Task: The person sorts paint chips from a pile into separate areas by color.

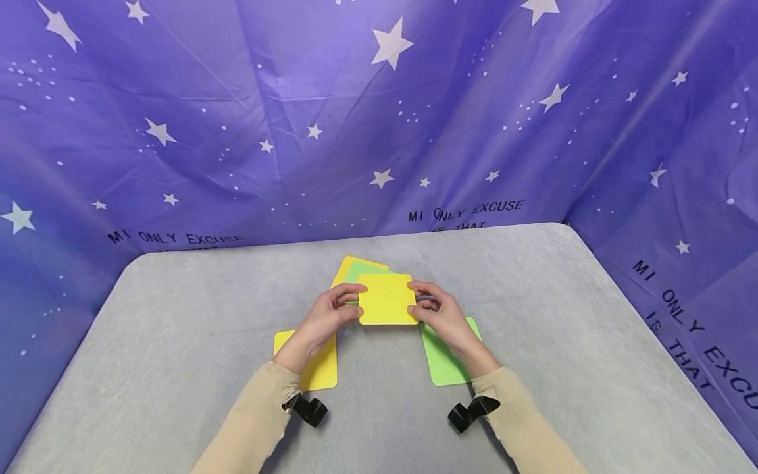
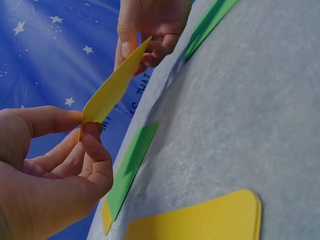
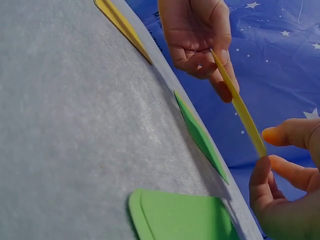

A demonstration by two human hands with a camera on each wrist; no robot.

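Observation:
Both hands hold up one thin yellow square card [image 1: 387,299] with rounded corners, apart from the table. My left hand [image 1: 328,313] pinches its left edge between thumb and fingers; my right hand [image 1: 441,313] pinches the right edge the same way. In the left wrist view the card [image 2: 112,90] looks slightly bowed. Beneath and behind it lies a green card [image 1: 364,268] on top of another yellow card [image 1: 343,271], both partly hidden. Yellow cards [image 1: 322,368] lie stacked by my left wrist, and green cards [image 1: 441,359] lie stacked under my right wrist.
A grey table [image 1: 189,355] with rounded far corners carries the cards. Behind it and along its sides hangs a purple-blue cloth [image 1: 331,99] with white stars and lettering. Each wrist wears a black strap-on camera [image 1: 310,409] over a beige sleeve [image 1: 251,421].

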